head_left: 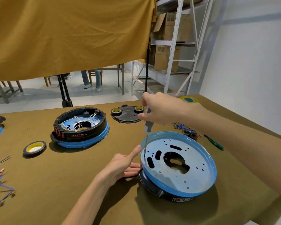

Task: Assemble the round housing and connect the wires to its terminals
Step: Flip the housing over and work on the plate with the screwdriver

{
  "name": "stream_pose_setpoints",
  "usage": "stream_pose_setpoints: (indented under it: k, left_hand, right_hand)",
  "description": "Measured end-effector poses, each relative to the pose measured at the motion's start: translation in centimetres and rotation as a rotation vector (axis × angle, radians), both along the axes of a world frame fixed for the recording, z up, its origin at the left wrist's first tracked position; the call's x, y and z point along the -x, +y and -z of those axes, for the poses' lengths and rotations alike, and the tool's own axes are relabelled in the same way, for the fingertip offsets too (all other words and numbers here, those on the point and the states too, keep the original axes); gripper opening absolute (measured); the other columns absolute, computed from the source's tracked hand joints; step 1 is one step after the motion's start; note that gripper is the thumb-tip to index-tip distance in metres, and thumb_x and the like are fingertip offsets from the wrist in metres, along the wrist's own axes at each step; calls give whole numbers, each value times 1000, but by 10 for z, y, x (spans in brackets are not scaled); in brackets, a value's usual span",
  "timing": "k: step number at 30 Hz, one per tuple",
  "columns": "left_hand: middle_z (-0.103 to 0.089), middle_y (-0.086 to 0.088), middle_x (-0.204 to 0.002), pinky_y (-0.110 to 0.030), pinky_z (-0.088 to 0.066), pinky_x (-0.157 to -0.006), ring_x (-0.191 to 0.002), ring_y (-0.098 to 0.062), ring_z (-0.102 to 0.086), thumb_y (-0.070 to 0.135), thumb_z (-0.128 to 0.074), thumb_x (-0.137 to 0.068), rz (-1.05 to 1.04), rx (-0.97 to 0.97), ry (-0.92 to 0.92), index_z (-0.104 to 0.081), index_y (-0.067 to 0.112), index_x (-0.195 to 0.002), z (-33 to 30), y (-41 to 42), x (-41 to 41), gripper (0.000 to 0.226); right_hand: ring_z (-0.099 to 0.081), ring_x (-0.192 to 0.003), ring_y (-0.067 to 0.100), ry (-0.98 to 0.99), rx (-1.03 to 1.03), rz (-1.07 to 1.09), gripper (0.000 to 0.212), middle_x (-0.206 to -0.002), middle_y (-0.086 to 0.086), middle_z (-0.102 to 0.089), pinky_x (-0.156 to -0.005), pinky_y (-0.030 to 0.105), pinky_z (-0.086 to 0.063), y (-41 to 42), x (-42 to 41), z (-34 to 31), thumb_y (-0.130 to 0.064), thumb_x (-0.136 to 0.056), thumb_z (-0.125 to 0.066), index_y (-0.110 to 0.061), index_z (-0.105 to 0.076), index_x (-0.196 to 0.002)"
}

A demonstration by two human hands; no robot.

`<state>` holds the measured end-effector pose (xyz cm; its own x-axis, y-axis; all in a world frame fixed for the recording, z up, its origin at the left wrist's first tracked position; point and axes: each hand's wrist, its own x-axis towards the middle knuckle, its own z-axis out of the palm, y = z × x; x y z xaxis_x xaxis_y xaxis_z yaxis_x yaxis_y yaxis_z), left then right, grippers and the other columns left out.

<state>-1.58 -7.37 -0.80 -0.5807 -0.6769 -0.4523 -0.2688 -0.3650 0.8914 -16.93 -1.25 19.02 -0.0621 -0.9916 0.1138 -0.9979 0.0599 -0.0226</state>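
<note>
Round housing (178, 166) near right on desk (71, 176), open face up, tilted toward viewer's left. Right hand (161, 109) grasping screwdriver (147, 127) — long axis nearly upright, tip down inside the blue rim. Left hand (123, 163) released, straight fingers touching the housing's left edge. Second housing (81, 125) farther left — white wires inside.

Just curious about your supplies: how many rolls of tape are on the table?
4: one roll at front left, two rolls on the black plate at the back, one roll at the far right corner. The hand may hide more.
</note>
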Motion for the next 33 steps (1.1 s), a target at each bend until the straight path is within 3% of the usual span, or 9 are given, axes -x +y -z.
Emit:
stream_pose_setpoints:
  k: [2, 5, 10, 14, 18, 23, 27, 30, 33]
  left_hand:
    - [-79, -16, -91, -33, -63, -68, -87, -26, -79, 72, -83, -54, 17, -8, -6, -35, -1, -152, -3, -1, -1, 132]
    - [-78, -21, -98, -32, -63, -70, -91, -28, -78, 67, -82, -61, 66, -60, -2, -29, 0, -152, -10, 0, -6, 125]
    - [-76, -26, -100, -34, -64, -68, -88, -30, -78, 55, -77, -80, 92, -125, 7, -22, -4, -152, -13, 3, -12, 108]
    - [-77, -25, -101, -35, -64, -67, -91, -33, -78, 45, -67, -96, 61, -160, 0, -12, 8, -159, -8, 1, -13, 92]
    - [-76, -25, -102, -36, -63, -66, -91, -34, -78, 41, -64, -99, 64, -173, -2, -12, 14, -160, -5, -1, -12, 84]
    - [-76, -26, -101, -38, -64, -67, -93, -35, -77, 39, -63, -99, 46, -201, 20, -13, 16, -160, 0, -3, -11, 82]
    - [-76, -26, -99, -39, -64, -67, -93, -36, -77, 37, -64, -98, 22, -210, 36, -15, 16, -160, 1, -3, -10, 82]
    - [-76, -26, -96, -39, -64, -65, -91, -36, -77, 32, -66, -97, -24, -206, 54, -19, 14, -159, 2, -2, -7, 80]
    - [-77, -25, -96, -39, -64, -63, -90, -36, -77, 28, -65, -97, -72, -211, 100, -21, 13, -159, 1, 0, -5, 78]
  right_hand:
    - [-68, -70, 18, 11, -18, -1, 42, -85, -1, -63, -55, 35, -58, 0, 1, 2, -54, -96, -61, -23, -45, -119]
    - [-68, -58, 13, -205, -133, 8, 43, -81, -1, -68, -44, 23, -52, 2, 6, -5, -36, -90, -72, -25, -45, -121]
    - [-70, -58, 13, -30, -38, 26, 39, -82, -3, -69, -49, 31, -57, 2, 6, 5, -53, -94, -64, -26, -46, -116]
    - [-68, -52, 8, -274, -97, 27, 36, -84, -1, -68, -43, 20, -51, 8, 9, -3, -32, -88, -76, -24, -56, -117]
    - [-68, -50, 7, -69, 8, 13, 38, -70, -4, -71, -51, 29, -58, 13, 5, 3, -58, -91, -66, -27, -56, -110]
    - [-69, -55, 8, -209, -89, 21, 33, -88, -4, -67, -44, 21, -48, 21, 5, -10, -38, -86, -77, -31, -57, -112]
    - [-65, -69, 12, 61, 61, 44, 40, -81, -5, -66, -51, 29, -47, 26, 3, 0, -62, -92, -62, -25, -57, -107]
    - [-69, -82, 18, -141, -107, 50, 42, -91, -6, -67, -66, 39, -61, 33, 8, -7, -51, -91, -70, -28, -49, -120]
    - [-70, -69, 16, -204, -59, 52, 35, -87, -4, -67, -57, 36, -61, 35, 9, -10, -41, -93, -72, -26, -52, -118]
